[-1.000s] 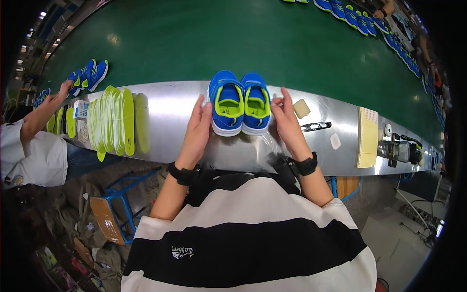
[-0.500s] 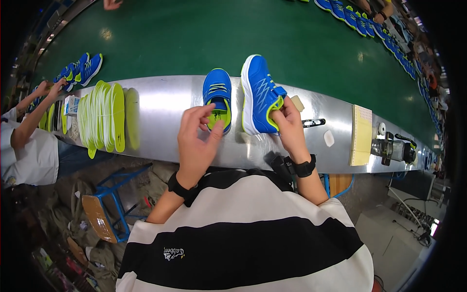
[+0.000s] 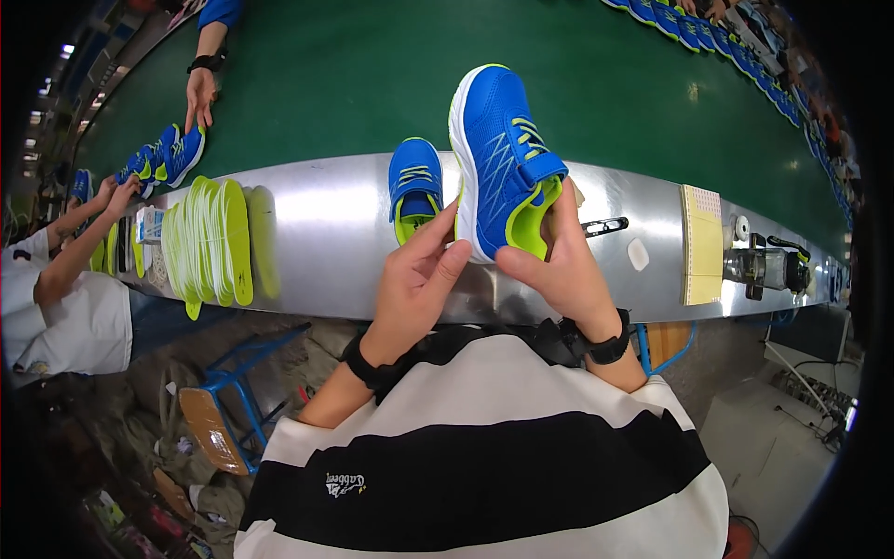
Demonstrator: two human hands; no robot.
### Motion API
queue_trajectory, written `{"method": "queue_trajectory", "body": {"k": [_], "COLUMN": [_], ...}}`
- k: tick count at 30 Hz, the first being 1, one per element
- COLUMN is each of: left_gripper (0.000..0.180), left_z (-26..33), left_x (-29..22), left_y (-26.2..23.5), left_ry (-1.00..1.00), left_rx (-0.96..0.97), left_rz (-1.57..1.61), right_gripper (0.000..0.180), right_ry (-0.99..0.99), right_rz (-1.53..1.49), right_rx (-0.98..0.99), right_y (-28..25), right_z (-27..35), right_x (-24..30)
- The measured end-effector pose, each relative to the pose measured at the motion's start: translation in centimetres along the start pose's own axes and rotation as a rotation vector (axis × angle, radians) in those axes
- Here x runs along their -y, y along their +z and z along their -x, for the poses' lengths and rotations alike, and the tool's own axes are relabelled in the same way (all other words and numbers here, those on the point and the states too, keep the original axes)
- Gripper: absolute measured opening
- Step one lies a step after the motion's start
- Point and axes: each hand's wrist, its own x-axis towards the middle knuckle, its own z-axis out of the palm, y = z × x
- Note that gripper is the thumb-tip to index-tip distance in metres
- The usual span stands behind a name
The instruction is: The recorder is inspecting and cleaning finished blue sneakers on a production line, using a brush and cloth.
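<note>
My right hand (image 3: 557,270) holds a blue sneaker (image 3: 498,154) with a lime-green lining and a white sole, lifted and turned on its side above the steel bench (image 3: 317,252). My left hand (image 3: 416,279) touches that shoe's heel with its fingertips, fingers spread. The matching second blue sneaker (image 3: 415,186) rests on the bench just left of the raised one, its opening towards me.
A row of lime-green insoles (image 3: 209,242) stands on the bench at left. A yellow pad (image 3: 701,244) and a small machine (image 3: 768,265) sit at right. Behind runs a green conveyor belt (image 3: 317,84) carrying more blue shoes (image 3: 168,156). Other people's hands (image 3: 197,93) work at left.
The pair stood side by side on the bench under both hands. My right hand has lifted one shoe and tilted it; my left hand has left the other shoe and moved to the raised one.
</note>
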Motion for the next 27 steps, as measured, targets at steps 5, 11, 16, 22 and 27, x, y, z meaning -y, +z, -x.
{"method": "queue_trajectory", "body": {"k": [5,11,16,22,27], "left_gripper": [0.047,0.039,0.037,0.044,0.07], "left_z": [-0.3,-0.1,0.3,1.3,1.0], "left_x": [-0.2,-0.3,1.8,2.9,3.7], "left_y": [0.3,-1.0,-4.6,-6.0,-6.9], "left_ry": [0.039,-0.018,0.141,-0.029,-0.012], "left_rx": [0.003,-0.039,-0.198,-0.224,-0.128], "left_rz": [-0.017,-0.22,-0.829,-0.505,-0.451], "right_gripper": [0.087,0.087,0.077,0.048,0.037], "right_ry": [-0.04,-0.07,-0.044,-0.156,-0.669], "right_rz": [0.033,0.061,0.787,0.918,1.358], "right_rx": [-0.008,-0.058,0.0,-0.002,0.572], "right_y": [0.1,0.5,-2.3,-1.7,-0.4], "right_z": [-0.5,-0.4,0.4,-1.1,-6.3], "right_x": [-0.1,-1.4,-6.4,-3.8,-0.6]}}
